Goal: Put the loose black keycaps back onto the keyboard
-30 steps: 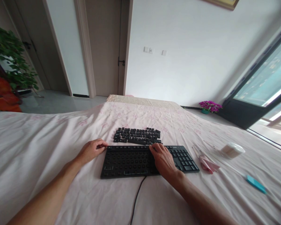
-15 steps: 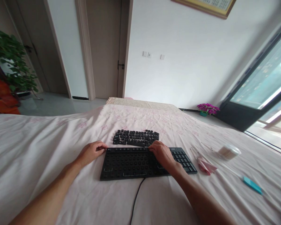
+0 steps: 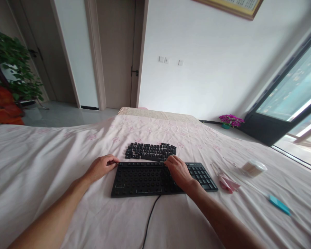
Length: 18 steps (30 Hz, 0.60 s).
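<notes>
A black keyboard (image 3: 142, 178) lies flat on the cloth, with bare key sockets across its main section and keys still on its number pad. The fingertips of my left hand (image 3: 102, 167) pinch its far left corner. My right hand (image 3: 178, 171) reaches over the right part, its bent fingers gripping the far edge near the top row of keys; what lies under that palm is hidden. Just beyond the keyboard, loose black keycaps (image 3: 152, 150) are laid out in rows. A black cable (image 3: 151, 218) runs from the near edge towards me.
The pale floral cloth (image 3: 93, 214) has wrinkles. To the right are a pink cloth (image 3: 228, 182), a clear tub of cotton swabs (image 3: 254, 168) and a turquoise-handled tool (image 3: 279, 204). Potted magenta flowers (image 3: 231, 120) stand on the floor near the glass door.
Both hands stay in the same places on the keyboard. The view has shifted very slightly; the keycaps and other things lie as before.
</notes>
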Available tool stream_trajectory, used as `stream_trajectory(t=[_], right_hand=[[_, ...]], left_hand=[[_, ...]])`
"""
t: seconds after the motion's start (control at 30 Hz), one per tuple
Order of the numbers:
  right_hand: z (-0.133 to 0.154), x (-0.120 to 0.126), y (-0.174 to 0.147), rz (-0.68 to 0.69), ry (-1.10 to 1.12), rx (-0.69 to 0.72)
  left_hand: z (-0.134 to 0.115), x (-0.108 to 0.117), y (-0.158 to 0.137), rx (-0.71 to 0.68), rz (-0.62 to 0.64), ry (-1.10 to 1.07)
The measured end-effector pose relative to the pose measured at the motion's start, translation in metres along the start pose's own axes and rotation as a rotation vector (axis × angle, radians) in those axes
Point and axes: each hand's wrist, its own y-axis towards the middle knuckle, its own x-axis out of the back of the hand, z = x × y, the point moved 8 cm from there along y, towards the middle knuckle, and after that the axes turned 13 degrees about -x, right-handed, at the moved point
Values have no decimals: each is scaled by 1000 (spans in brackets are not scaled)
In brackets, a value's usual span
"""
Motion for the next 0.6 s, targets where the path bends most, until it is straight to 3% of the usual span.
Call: stream_trajectory(t=[0.33, 0.6], right_hand=[[-17, -5, 0, -17, 185, -118], [-15, -2, -3, -28, 168, -81]], left_hand=[[-1, 0, 0, -29, 7, 40], [0, 0, 1, -5, -1, 47]])
